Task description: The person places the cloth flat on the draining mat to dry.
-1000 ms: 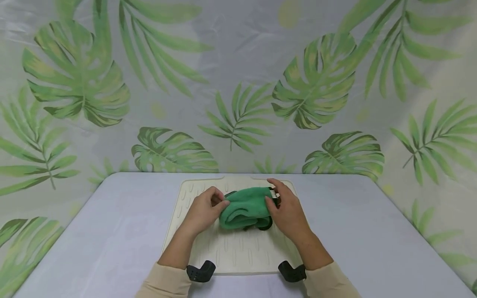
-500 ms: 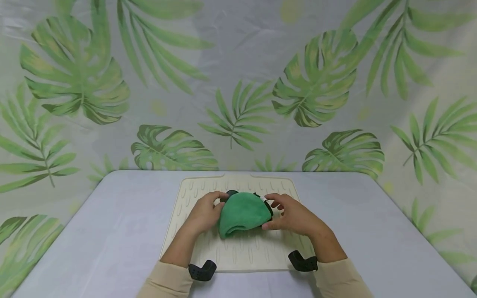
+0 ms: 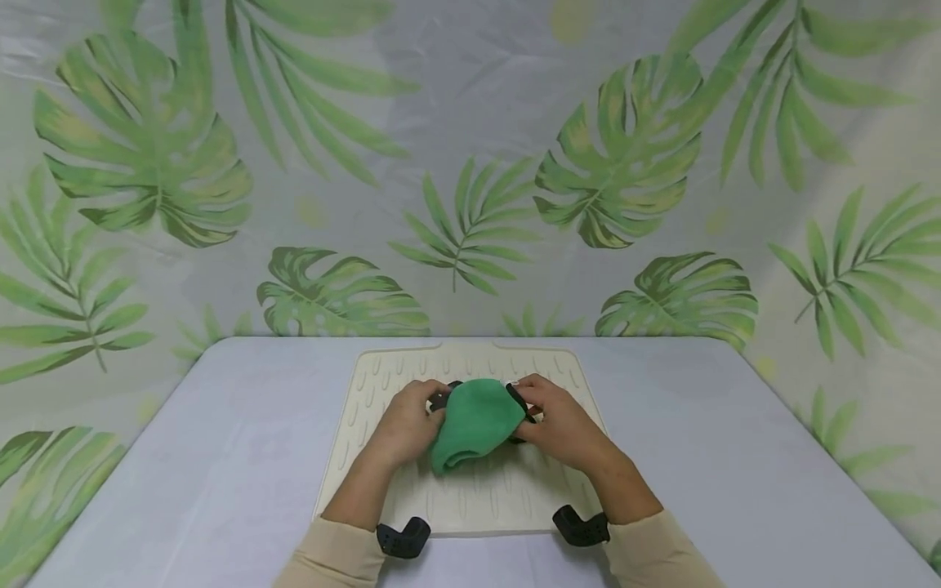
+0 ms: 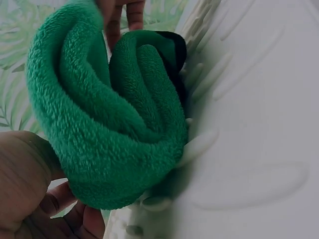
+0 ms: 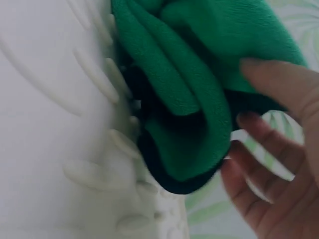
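A plush green cloth (image 3: 481, 420) with dark edging is bunched in folds just over the ridged cream mat. My left hand (image 3: 407, 420) holds its left side; in the left wrist view that hand (image 4: 30, 184) has its thumb partly behind the cloth (image 4: 114, 154) and its fingers below. At the opposite side my right hand (image 3: 562, 420) pinches the dark-edged border. The right wrist view has the thumb of this hand (image 5: 284, 164) lying on the green face of the cloth (image 5: 174, 89), with the fingers behind the edge. Rolled layers show at the open ends of the bundle.
The cream mat (image 3: 463, 498) has raised oval ridges and lies on a white-covered table (image 3: 243, 457). A leaf-patterned curtain (image 3: 470, 163) hangs behind the table. Dark wrist mounts (image 3: 404, 537) are worn at both cuffs.
The cloth has turned from a wide roll into a tilted, domed bundle, its lower left corner drooping toward me. My right hand moved outward and lower, then back in to its edge.
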Available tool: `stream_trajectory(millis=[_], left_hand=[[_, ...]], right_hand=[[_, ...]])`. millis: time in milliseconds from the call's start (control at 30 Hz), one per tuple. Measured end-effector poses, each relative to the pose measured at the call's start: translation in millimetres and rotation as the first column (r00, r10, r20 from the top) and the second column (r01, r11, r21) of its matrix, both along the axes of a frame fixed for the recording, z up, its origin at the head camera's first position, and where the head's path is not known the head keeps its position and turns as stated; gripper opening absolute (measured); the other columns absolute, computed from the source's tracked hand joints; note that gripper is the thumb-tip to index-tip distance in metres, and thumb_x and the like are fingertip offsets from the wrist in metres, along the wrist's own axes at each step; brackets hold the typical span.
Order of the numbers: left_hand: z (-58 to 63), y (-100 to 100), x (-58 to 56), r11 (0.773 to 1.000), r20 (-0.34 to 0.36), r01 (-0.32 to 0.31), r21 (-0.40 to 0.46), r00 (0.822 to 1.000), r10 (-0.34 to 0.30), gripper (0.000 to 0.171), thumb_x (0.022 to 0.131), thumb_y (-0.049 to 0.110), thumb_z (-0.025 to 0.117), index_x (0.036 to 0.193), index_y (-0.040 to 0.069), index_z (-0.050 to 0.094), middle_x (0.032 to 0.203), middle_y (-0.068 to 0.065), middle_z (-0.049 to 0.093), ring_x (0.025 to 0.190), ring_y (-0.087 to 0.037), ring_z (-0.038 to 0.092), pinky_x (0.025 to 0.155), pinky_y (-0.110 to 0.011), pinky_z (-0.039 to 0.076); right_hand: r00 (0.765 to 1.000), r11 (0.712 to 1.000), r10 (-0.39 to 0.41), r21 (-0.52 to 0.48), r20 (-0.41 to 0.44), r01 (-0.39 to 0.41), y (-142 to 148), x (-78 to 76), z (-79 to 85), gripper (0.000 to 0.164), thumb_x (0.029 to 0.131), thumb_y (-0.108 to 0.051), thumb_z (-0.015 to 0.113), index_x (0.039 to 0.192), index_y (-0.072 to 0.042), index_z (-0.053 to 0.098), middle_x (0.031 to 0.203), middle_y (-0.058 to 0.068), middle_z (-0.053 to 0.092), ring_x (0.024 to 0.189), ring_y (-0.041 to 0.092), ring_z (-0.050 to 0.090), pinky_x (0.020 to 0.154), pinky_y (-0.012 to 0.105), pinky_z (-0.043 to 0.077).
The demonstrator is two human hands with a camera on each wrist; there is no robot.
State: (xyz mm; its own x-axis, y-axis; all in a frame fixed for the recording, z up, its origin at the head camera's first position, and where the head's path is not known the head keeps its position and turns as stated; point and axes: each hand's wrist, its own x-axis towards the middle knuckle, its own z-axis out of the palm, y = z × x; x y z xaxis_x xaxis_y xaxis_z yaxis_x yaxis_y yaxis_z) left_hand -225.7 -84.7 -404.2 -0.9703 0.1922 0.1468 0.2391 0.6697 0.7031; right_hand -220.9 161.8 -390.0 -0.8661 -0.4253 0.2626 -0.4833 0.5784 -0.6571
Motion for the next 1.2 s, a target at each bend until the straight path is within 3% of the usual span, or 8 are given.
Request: stream_trajectory(millis=[233,400,533,667,800,967,1067,1200], left_hand=[[4.9,-2.8,0.8,0.999,0.006,-0.026,-0.036,1.0,0.026,0.013,0.103,0.009,0.057,0.107,0.004,0.068,0.108,-0.012,0.06,0.093,-0.02,0.06,0.083,-0.039,0.054],[12.1,-5.2,0.2,0.999,-0.001,-0.041,0.001,0.999,0.041,0.012,0.105,0.01,0.055,0.107,0.005,0.065,0.103,-0.012,0.06,0.087,-0.019,0.058,0.076,-0.034,0.052],[15.5,-3.8,0.1,0.996,0.042,0.011,0.09,0.999,-0.015,0.01,0.104,0.013,0.056,0.109,0.008,0.063,0.104,-0.008,0.066,0.09,-0.018,0.062,0.072,-0.031,0.052],[14.9,-0.2,1.9,0.98,0.102,0.068,0.186,0.991,-0.088,0.022,0.102,0.02,0.06,0.124,0.014,0.062,0.122,-0.006,0.067,0.107,-0.022,0.066,0.083,-0.037,0.056],[11.8,5.7,3.9,0.962,0.098,0.156,0.224,0.978,-0.182,0.043,0.101,0.02,0.063,0.143,0.017,0.056,0.137,-0.007,0.063,0.124,-0.028,0.062,0.1,-0.046,0.053],[11.2,9.7,5.7,0.955,0.062,0.22,0.2,0.97,-0.236,0.024,0.102,0.023,0.062,0.124,0.017,0.068,0.129,-0.007,0.068,0.125,-0.028,0.062,0.103,-0.049,0.051],[13.8,5.9,5.6,0.969,0.063,0.149,0.195,0.984,-0.164,0.015,0.104,0.026,0.058,0.111,0.017,0.068,0.117,-0.004,0.07,0.118,-0.024,0.064,0.095,-0.045,0.054],[17.9,-4.4,2.4,0.966,0.105,-0.007,0.258,0.994,-0.021,0.017,0.104,0.028,0.05,0.1,0.014,0.059,0.09,-0.001,0.062,0.084,-0.018,0.059,0.069,-0.035,0.049]], right_hand=[[0.992,0.991,-0.118,-0.073,-0.04,0.115,-1.4,-0.7,0.0,0.023,0.095,-0.009,0.069,0.116,-0.017,0.068,0.112,0.003,0.075,0.101,0.024,0.07,0.076,0.033,0.057],[0.981,0.969,-0.195,-0.153,0.021,0.195,-1.2,-1.9,1.3,0.023,0.097,-0.007,0.063,0.119,-0.015,0.061,0.116,0.006,0.073,0.107,0.025,0.07,0.088,0.041,0.056],[0.971,0.958,-0.226,-0.161,0.077,0.236,-1.7,-2.2,1.5,0.026,0.099,-0.008,0.059,0.124,-0.015,0.06,0.121,0.009,0.072,0.109,0.026,0.07,0.088,0.039,0.055],[0.961,0.951,-0.258,-0.15,0.101,0.271,-4.7,-3.1,1.1,0.033,0.097,-0.005,0.058,0.128,-0.016,0.06,0.121,0.011,0.072,0.104,0.026,0.069,0.082,0.036,0.054],[0.962,0.959,-0.248,-0.115,0.113,0.26,-8.6,-2.4,-2.4,0.04,0.093,-0.001,0.062,0.131,-0.015,0.063,0.126,0.012,0.071,0.112,0.029,0.066,0.091,0.042,0.054],[0.976,0.974,-0.202,-0.09,0.083,0.21,-11.3,-3.3,-6.5,0.027,0.094,-0.006,0.07,0.12,-0.012,0.068,0.119,0.01,0.073,0.111,0.028,0.067,0.096,0.045,0.054],[0.969,0.965,-0.24,-0.092,0.065,0.246,-8.8,-3.8,-5.3,0.028,0.095,-0.004,0.066,0.121,-0.013,0.067,0.118,0.01,0.073,0.108,0.027,0.067,0.091,0.042,0.054],[0.939,0.929,-0.334,-0.144,0.079,0.342,-1.0,-3.3,-0.5,0.032,0.097,-0.003,0.058,0.125,-0.016,0.065,0.114,0.011,0.071,0.096,0.024,0.065,0.076,0.034,0.051]])
